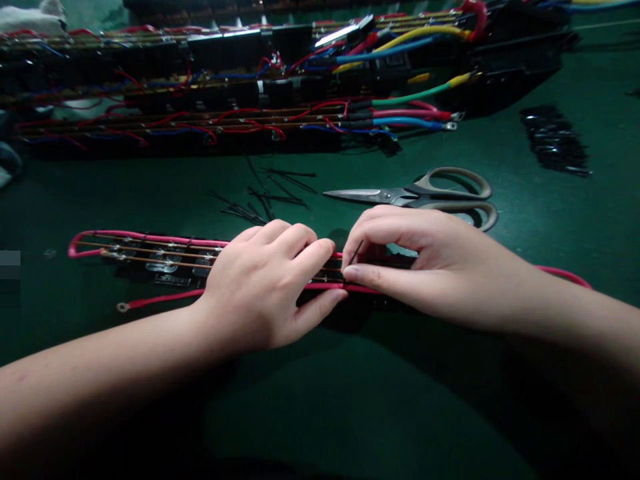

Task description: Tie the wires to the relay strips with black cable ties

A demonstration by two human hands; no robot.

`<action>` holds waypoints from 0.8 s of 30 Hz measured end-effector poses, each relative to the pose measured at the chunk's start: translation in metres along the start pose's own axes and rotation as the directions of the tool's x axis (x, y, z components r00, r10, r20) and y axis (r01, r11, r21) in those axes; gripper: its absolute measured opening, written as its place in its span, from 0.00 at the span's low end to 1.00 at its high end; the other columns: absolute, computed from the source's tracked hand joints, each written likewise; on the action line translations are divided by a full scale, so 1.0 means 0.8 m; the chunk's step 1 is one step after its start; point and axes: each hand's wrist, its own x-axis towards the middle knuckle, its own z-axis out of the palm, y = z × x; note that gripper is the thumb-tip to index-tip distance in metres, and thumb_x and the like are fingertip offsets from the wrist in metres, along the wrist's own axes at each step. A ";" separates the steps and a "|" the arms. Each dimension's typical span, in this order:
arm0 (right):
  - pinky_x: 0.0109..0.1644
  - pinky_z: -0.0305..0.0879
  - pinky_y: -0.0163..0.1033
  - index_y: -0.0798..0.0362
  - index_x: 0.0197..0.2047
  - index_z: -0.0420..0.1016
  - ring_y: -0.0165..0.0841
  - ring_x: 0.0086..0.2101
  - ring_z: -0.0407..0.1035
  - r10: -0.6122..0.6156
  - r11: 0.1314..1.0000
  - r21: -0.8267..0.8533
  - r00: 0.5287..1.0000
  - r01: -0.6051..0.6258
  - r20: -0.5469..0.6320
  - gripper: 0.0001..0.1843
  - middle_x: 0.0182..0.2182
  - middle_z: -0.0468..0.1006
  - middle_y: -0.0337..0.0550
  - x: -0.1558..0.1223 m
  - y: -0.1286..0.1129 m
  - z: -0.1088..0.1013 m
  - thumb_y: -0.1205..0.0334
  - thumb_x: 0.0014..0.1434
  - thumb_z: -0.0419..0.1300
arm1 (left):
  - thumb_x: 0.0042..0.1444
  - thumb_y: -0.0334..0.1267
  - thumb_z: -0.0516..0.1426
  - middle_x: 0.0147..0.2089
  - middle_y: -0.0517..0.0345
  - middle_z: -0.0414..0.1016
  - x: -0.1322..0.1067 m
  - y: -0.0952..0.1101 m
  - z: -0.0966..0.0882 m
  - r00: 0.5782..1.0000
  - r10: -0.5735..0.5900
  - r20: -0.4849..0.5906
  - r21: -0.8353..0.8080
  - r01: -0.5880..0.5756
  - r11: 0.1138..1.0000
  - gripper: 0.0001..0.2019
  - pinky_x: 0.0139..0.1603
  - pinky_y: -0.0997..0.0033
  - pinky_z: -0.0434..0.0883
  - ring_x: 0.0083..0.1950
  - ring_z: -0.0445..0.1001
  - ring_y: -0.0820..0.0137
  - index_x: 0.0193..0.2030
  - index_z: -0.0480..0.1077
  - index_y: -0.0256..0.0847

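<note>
A long black wired strip [150, 261] with thin copper bars and a pink cable [150, 238] looped round it lies across the green table in front of me. My left hand [270, 280] rests on the middle of the strip, fingers curled and pressed onto the pink cable. My right hand [420, 260] meets it from the right and pinches a thin black cable tie [354, 255] between thumb and forefinger, right at the cable.
Grey-handled scissors [425, 195] lie just behind my right hand. Loose black cable ties [265, 197] are scattered behind the strip. A stack of similar wired strips [240, 93] with red, blue, yellow and green cables fills the back. A pile of black parts [555, 141] sits far right.
</note>
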 end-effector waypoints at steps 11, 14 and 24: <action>0.35 0.67 0.38 0.53 0.33 0.79 0.33 0.33 0.72 -0.055 0.998 -0.008 0.998 0.055 -0.010 0.02 0.31 0.80 0.40 -0.002 0.003 -0.002 0.65 0.58 0.66 | 0.69 0.51 0.50 0.46 0.50 0.79 0.001 0.001 -0.002 1.000 -0.023 0.019 -0.010 0.023 1.000 0.18 0.38 0.60 0.67 0.43 0.73 0.60 0.48 0.74 0.41; 0.35 0.67 0.37 0.52 0.32 0.79 0.32 0.33 0.72 -0.058 0.998 -0.003 0.998 0.058 -0.005 0.02 0.31 0.80 0.40 -0.002 0.004 -0.002 0.66 0.57 0.66 | 0.69 0.51 0.50 0.46 0.50 0.79 0.001 0.000 -0.002 1.000 -0.022 0.021 -0.014 0.022 1.000 0.18 0.38 0.60 0.67 0.43 0.73 0.60 0.48 0.74 0.41; 0.37 0.66 0.37 0.53 0.32 0.79 0.33 0.35 0.72 -0.099 0.991 -0.086 0.995 0.101 0.025 0.03 0.32 0.79 0.41 -0.002 0.005 0.001 0.70 0.56 0.66 | 0.69 0.50 0.49 0.45 0.51 0.78 0.000 0.001 -0.001 1.000 -0.008 0.003 -0.004 0.008 1.000 0.18 0.37 0.58 0.67 0.42 0.73 0.58 0.47 0.74 0.41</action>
